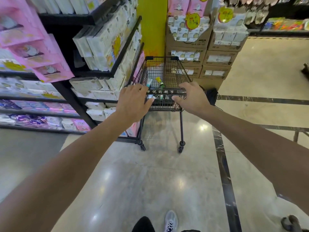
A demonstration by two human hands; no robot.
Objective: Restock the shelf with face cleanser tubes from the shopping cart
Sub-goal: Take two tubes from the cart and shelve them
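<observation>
Head view: both hands grip cart handle.

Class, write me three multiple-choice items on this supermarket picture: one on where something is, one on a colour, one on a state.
1. Where do both hands rest?
A. on the cart handle
B. on a shelf
C. on a carton

2. What colour is the pillar beyond the cart?
A. blue
B. yellow
C. red

3. What is the state of the cart basket?
A. heaped full
B. folded flat
C. nearly empty, a few tubes inside

Answers: 1 A, the left hand and right hand lie over the cart handle. 2 B, the pillar is yellow. 3 C, only a few tubes show in the cart basket.
</observation>
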